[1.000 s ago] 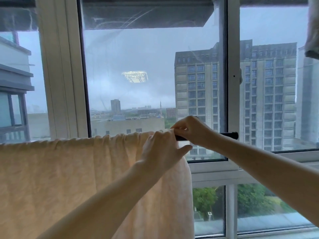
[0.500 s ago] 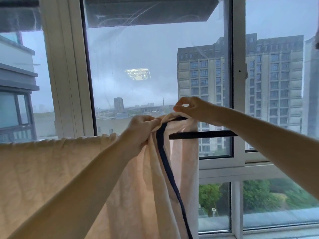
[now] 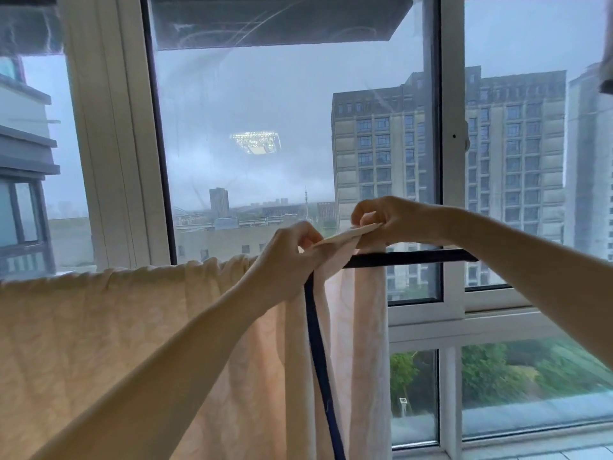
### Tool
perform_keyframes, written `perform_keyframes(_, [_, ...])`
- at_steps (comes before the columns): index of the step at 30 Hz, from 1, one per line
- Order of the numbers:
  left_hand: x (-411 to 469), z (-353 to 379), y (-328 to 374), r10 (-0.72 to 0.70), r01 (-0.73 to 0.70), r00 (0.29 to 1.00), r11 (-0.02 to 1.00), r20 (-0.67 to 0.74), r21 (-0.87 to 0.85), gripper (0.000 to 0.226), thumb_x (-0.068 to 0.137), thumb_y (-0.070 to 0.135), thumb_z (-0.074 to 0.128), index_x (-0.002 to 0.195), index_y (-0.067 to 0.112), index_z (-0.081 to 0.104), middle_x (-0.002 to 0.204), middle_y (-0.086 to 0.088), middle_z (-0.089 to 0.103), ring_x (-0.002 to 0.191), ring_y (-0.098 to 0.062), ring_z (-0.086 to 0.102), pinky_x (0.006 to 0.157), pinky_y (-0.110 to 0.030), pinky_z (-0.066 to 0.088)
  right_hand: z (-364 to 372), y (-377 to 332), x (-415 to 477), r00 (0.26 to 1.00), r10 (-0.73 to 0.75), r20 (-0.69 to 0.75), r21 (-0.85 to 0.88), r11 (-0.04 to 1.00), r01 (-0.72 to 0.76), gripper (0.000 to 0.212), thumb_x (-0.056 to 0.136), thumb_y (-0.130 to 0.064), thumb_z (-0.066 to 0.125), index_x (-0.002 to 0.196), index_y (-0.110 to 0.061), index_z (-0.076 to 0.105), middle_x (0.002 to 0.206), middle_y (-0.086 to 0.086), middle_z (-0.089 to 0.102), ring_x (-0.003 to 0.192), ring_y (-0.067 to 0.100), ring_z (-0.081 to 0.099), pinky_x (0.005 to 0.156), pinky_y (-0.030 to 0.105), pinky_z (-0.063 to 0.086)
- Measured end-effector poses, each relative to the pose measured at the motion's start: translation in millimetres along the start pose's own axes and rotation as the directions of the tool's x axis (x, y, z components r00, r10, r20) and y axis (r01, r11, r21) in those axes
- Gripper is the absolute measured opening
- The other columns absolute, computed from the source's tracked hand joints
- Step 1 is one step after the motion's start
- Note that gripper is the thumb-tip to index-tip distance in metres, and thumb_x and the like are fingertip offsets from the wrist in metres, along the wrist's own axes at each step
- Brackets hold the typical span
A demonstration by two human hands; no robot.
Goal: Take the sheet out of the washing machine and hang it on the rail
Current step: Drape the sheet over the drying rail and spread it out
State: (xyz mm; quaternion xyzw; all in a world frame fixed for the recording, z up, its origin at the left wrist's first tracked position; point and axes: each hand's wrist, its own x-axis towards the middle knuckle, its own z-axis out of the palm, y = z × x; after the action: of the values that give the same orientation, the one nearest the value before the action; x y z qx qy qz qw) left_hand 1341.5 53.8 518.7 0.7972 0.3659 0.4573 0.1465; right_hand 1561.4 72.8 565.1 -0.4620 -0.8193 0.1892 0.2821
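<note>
Three tall panes of the window are filling the view, white frames dividing them and a grey apartment block standing outside under an overcast sky. Below the glass, the peach sheet is hanging in gathered folds over the rail, covering its left stretch and leaving its dark right stretch bare. A navy trim is running down one edge of the cloth, from under the left hand towards the bottom of the view. Both forearms are reaching in from below. The left hand is closing its fingers around a bunched fold at the top of the sheet, just above the rail line. The right hand is pinching a flat corner of the same cloth between thumb and fingertips, lifted slightly above the rail, so a short taut strip is stretching between the two hands.
</note>
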Motion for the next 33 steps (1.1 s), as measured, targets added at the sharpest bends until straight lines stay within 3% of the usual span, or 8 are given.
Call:
perform_keyframes(7, [7.7, 9.9, 2.5, -0.141, 0.149, 0.989, 0.95, 0.05, -0.275, 0.021, 0.09, 0.024, 0.064, 0.072, 0.014, 0.065, 0.071, -0.008, 0.061, 0.067, -0.022, 0.056, 0.072, -0.041, 0.05, -16.2, 17.2, -0.9, 0.999, 0.038, -0.039, 0.125, 0.992, -0.033, 0.027, 0.074, -0.027, 0.069, 0.096, -0.012, 0.073, 0.097, -0.001, 0.072, 0.096, 0.017, 0.066, 0.085, 0.034, 0.056])
perform_keyframes(10, [11.4, 13.8, 10.3, -0.159, 0.157, 0.987, 0.952, 0.014, -0.263, 0.023, 0.089, 0.022, 0.065, 0.076, 0.004, 0.07, 0.08, -0.02, 0.069, 0.077, -0.036, 0.066, 0.087, -0.05, 0.055, -19.6, 22.0, 3.4, 0.998, 0.061, -0.035, 0.188, 0.981, -0.053, 0.023, 0.084, -0.02, 0.065, 0.101, -0.007, 0.071, 0.096, 0.006, 0.071, 0.093, 0.025, 0.063, 0.092, 0.043, 0.053])
perform_keyframes(16, [21.9, 36.0, 23.1, -0.3, 0.262, 0.952, 0.903, -0.062, -0.34, 0.02, 0.094, 0.024, 0.057, 0.082, 0.011, 0.067, 0.092, -0.021, 0.065, 0.087, -0.036, 0.062, 0.081, -0.044, 0.055, -34.0, 35.1, 10.5, 0.995, 0.042, 0.089, 0.398, 0.914, -0.075, 0.016, 0.093, -0.011, 0.054, 0.087, -0.006, 0.067, 0.096, 0.015, 0.064, 0.086, 0.028, 0.062, 0.091, 0.043, 0.049])
perform_keyframes(20, [27.7, 60.8, 30.8, -0.22, 0.207, 0.961, 0.974, -0.169, -0.09, 0.004, 0.095, 0.027, 0.056, 0.098, 0.028, 0.056, 0.104, -0.001, 0.063, 0.091, -0.018, 0.062, 0.074, -0.029, 0.054, -49.3, 52.1, 14.1, 0.983, 0.038, 0.178, 0.517, 0.847, -0.126, 0.027, 0.091, 0.001, 0.042, 0.076, -0.009, 0.063, 0.073, 0.006, 0.053, 0.065, 0.016, 0.053, 0.074, 0.035, 0.048])
perform_keyframes(23, [26.5, 82.8, 38.5, -0.063, 0.095, 0.966, 0.988, -0.249, 0.118, 0.007, 0.097, 0.025, 0.052, 0.098, 0.032, 0.051, 0.079, 0.0, 0.064, 0.064, -0.012, 0.061, 0.05, -0.019, 0.05, -59.5, 69.9, 9.8, 0.968, 0.04, 0.247, 0.456, 0.877, -0.153, 0.017, 0.093, 0.0, 0.044, 0.092, -0.008, 0.058, 0.074, 0.004, 0.055, 0.063, 0.013, 0.053, 0.064, 0.026, 0.05])
perform_keyframes(26, [20.5, 107.8, 45.5, 0.034, 0.04, 0.972, 0.951, -0.232, 0.305, 0.015, 0.098, 0.02, 0.049, 0.091, 0.028, 0.059, 0.06, 0.009, 0.056, 0.052, 0.0, 0.055, 0.05, -0.007, 0.042, -62.3, 96.4, 1.3, 0.969, 0.005, 0.246, 0.348, 0.933, -0.093, 0.002, 0.09, -0.007, 0.057, 0.092, -0.008, 0.057, 0.083, 0.006, 0.056, 0.071, 0.015, 0.054, 0.067, 0.025, 0.047])
perform_keyframes(30, [11.6, 135.4, 58.0, 0.023, 0.108, 0.948, 0.915, -0.316, 0.389, 0.006, 0.095, 0.034, 0.053, 0.09, 0.032, 0.055, 0.078, 0.014, 0.062, 0.061, 0.001, 0.058, 0.055, -0.014, 0.049, -62.2, 124.8, -13.2, 0.952, -0.036, 0.303, 0.329, 0.942, -0.069, 0.009, 0.088, -0.016, 0.06, 0.092, -0.01, 0.064, 0.088, 0.004, 0.066, 0.08, 0.016, 0.065, 0.07, 0.027, 0.055])
perform_keyframes(33, [7.5, 151.9, 63.9, 0.065, 0.147, 0.929, 0.84, -0.365, 0.523, 0.026, 0.086, 0.056, 0.056, 0.087, 0.032, 0.046, 0.093, 0.017, 0.047, 0.07, -0.002, 0.053, 0.058, -0.019, 0.046, -61.3, 135.2, -18.1, 0.948, -0.116, 0.295, 0.446, 0.894, -0.029, 0.016, 0.096, -0.01, 0.05, 0.09, -0.008, 0.065, 0.088, 0.005, 0.065, 0.081, 0.018, 0.064, 0.078, 0.033, 0.058])
